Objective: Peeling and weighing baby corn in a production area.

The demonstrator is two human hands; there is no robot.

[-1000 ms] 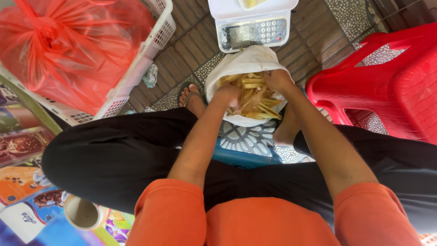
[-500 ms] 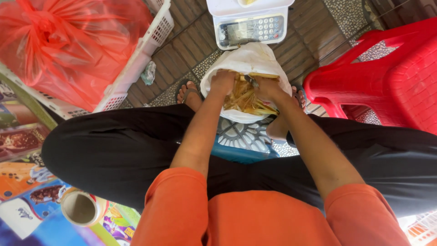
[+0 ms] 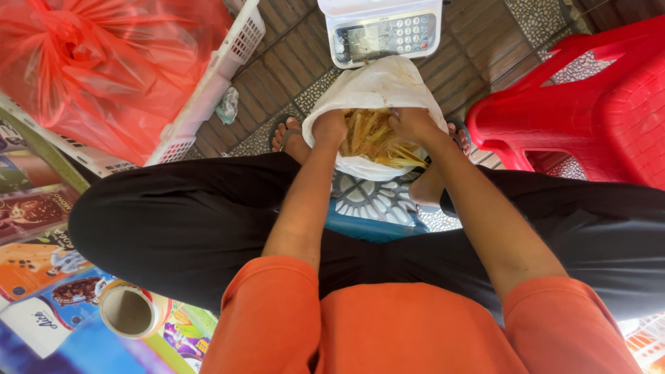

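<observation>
White plastic bag (image 3: 377,86), open, on the tiled floor between the feet, just before a white digital scale (image 3: 380,29); contents: pale yellow strips (image 3: 374,135); left hand (image 3: 330,127) and right hand (image 3: 413,125) each closed on the bag's rim, holding it apart; white basket (image 3: 208,90), upper left, holding a red plastic bag (image 3: 104,62); red plastic stool (image 3: 589,104), right.

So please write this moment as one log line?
left hand: grips white bag rim | right hand: grips rim | contents: yellow strips | scale: beyond bag
</observation>
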